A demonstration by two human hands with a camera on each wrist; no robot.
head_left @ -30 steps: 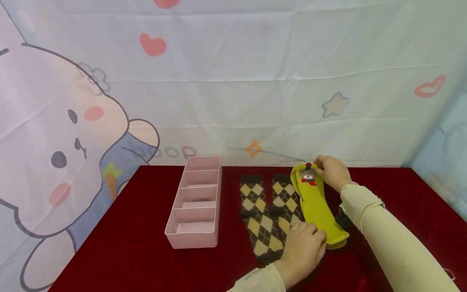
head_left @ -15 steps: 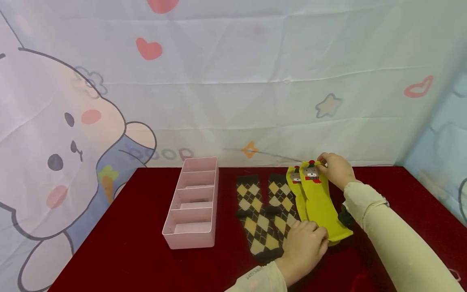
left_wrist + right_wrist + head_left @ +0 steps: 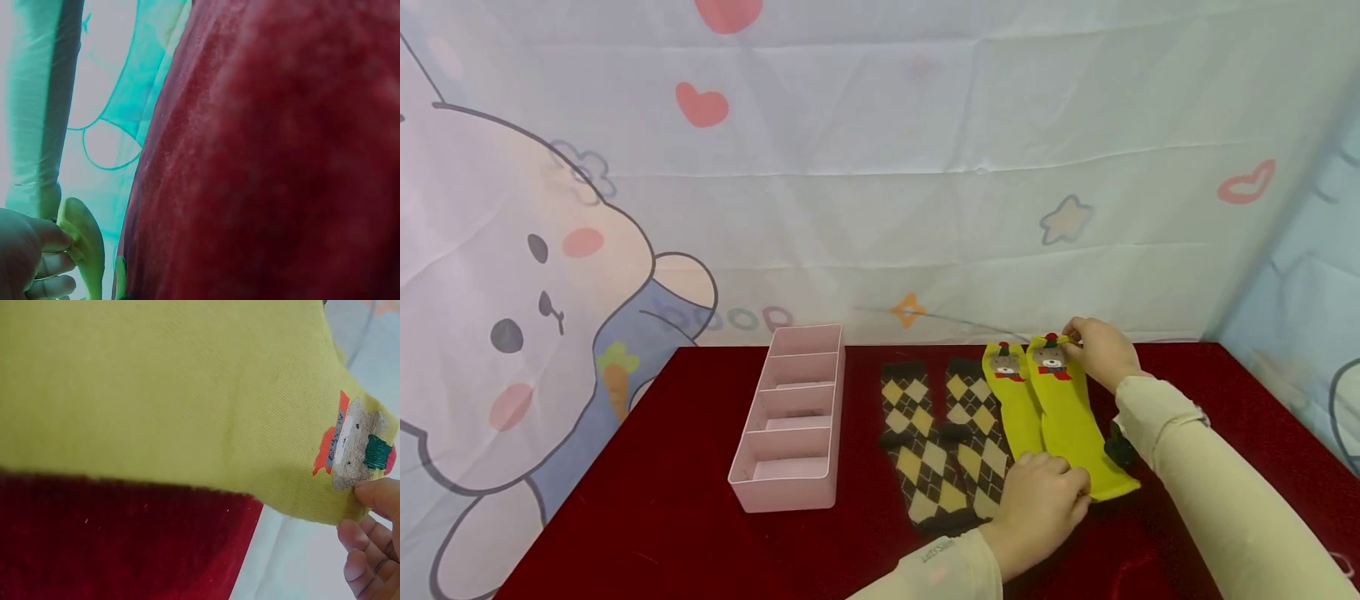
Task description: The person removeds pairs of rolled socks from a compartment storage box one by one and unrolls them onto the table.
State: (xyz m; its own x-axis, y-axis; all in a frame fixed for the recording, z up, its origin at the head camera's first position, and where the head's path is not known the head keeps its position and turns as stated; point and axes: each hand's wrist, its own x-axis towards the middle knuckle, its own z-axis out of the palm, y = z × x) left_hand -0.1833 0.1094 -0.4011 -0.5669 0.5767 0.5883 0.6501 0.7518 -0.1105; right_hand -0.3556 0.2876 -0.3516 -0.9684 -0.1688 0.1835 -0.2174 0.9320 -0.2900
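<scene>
A red velvet table (image 3: 685, 467) stands in front of a pale fabric backdrop (image 3: 880, 167) printed with a cartoon rabbit, hearts and a star. Toward the left of the table sits a pink plastic organizer tray (image 3: 741, 487), long and narrow, split into four compartments running away from the viewer. To its right lie two brown and tan argyle socks (image 3: 925, 433) flat and side by side, touching along their length. Next comes a yellow sock (image 3: 1017, 408) lying flat, with a small bear patch near its far end. Just right of it, a second yellow sock (image 3: 1071, 425) with the same bear patch is held at both ends. The left hand (image 3: 1041, 508), at the near edge of the table, pinches the near toe end of this sock with curled fingers. The right hand (image 3: 1101, 350), at the far side of the table, pinches the cuff end beside the bear patch between thumb and fingertips. Both arms wear cream sleeves (image 3: 1210, 500).
</scene>
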